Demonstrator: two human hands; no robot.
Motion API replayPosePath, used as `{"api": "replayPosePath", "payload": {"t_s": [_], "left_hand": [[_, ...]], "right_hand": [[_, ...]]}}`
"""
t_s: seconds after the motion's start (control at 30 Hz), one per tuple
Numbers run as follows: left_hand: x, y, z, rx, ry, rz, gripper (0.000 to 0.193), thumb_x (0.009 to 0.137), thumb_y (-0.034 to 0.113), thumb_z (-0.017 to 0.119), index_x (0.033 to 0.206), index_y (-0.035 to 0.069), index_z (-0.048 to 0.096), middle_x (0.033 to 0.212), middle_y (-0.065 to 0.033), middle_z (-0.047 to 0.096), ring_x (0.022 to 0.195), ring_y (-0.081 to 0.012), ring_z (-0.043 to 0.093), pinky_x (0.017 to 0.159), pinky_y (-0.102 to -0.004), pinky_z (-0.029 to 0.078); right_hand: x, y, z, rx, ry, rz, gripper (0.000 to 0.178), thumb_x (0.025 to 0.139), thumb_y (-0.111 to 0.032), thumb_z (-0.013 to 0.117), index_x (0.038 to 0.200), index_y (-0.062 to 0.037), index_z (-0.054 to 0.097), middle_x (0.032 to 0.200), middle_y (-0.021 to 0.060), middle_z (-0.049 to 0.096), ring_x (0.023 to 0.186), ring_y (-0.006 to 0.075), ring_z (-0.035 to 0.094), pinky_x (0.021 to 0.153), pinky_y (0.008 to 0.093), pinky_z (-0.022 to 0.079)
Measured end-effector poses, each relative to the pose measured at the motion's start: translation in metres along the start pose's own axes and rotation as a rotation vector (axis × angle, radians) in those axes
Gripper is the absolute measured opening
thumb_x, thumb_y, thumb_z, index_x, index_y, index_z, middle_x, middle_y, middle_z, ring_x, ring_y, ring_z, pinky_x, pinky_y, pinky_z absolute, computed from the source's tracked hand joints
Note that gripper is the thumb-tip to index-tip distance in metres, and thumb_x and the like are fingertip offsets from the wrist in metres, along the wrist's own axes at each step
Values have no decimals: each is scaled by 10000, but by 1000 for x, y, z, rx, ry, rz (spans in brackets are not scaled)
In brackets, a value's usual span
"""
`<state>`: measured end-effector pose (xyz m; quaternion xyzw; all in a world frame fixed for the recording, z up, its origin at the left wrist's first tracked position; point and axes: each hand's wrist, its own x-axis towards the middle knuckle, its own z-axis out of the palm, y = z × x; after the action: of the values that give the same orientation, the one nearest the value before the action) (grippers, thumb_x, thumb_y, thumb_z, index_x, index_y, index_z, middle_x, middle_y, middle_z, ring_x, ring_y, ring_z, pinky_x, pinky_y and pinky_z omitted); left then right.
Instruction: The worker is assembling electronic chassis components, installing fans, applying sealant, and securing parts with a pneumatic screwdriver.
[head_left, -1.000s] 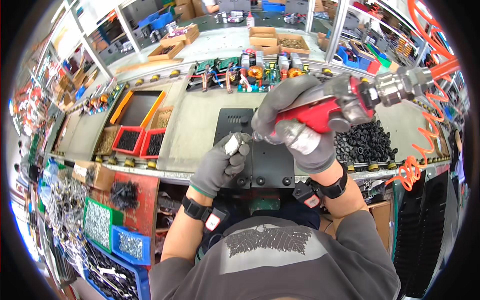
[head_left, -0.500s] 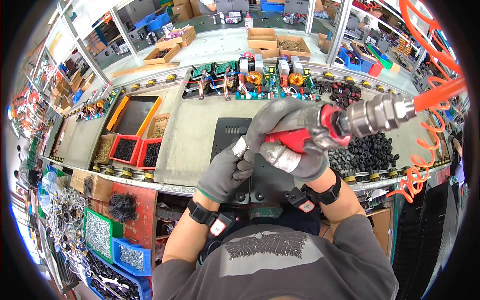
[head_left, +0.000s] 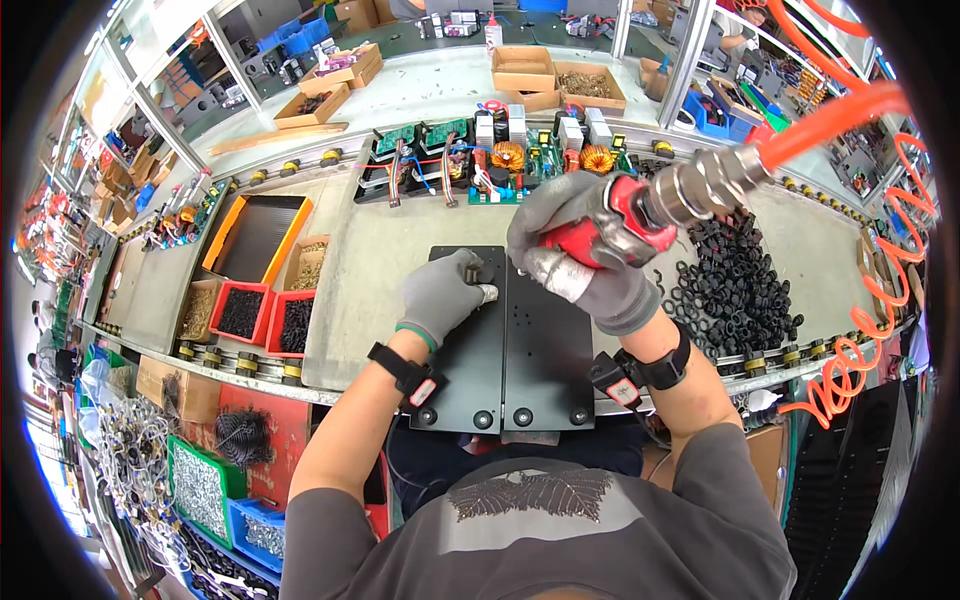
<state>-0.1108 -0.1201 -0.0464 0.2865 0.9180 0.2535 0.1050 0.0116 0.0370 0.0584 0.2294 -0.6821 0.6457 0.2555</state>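
My right hand (head_left: 600, 250), in a grey glove with silvery tape on the thumb, is closed round a red air screwdriver (head_left: 640, 222). A metal coupling joins the tool to an orange hose. The tool is raised over the far part of two flat black metal plates (head_left: 550, 350) lying side by side; its tip is hidden. On the left plate (head_left: 455, 375), my gloved left hand (head_left: 440, 298) rests near the vent slots, thumb and forefinger apart, nothing seen between them. Round black feet (head_left: 483, 419) sit along the plates' near edge.
Black rubber parts (head_left: 735, 290) lie heaped at right. Circuit boards with copper coils (head_left: 508, 157) line the far side. Red bins (head_left: 243, 312) of black pieces and an orange-rimmed tray (head_left: 258, 238) stand at left. A coiled orange hose (head_left: 880, 300) hangs at right.
My left hand has moved away from my right hand, leftward onto the left plate. The screwdriver and my right hand have shifted slightly, uncovering more of both plates.
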Motion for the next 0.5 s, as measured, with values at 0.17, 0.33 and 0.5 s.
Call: {"api": "replayPosePath", "payload": {"t_s": [0.17,0.33,0.5], "left_hand": [[44,-21,7,-123,-42,23,290,840,350,685,980,99,722,871,-126,718,850,-284,688,757,-385,523],[59,-49,20,-335,-76,-31,288,868,302,680,1061,91,717,929,-110,731,866,-235,694,782,-351,517],[54,-53,28,-377,-184,-5,344,824,286,725,1126,123,706,1040,-88,727,940,-213,689,826,-337,512]], "right_hand": [[11,32,-2,88,156,78,291,758,71,685,1004,-45,583,902,56,638,813,142,621,724,299,538],[23,58,-2,-24,187,62,312,738,77,683,1009,-43,584,891,83,645,813,152,625,699,296,533],[31,83,3,191,240,170,290,737,56,679,1004,-30,608,895,70,645,801,134,616,695,282,525]]}}
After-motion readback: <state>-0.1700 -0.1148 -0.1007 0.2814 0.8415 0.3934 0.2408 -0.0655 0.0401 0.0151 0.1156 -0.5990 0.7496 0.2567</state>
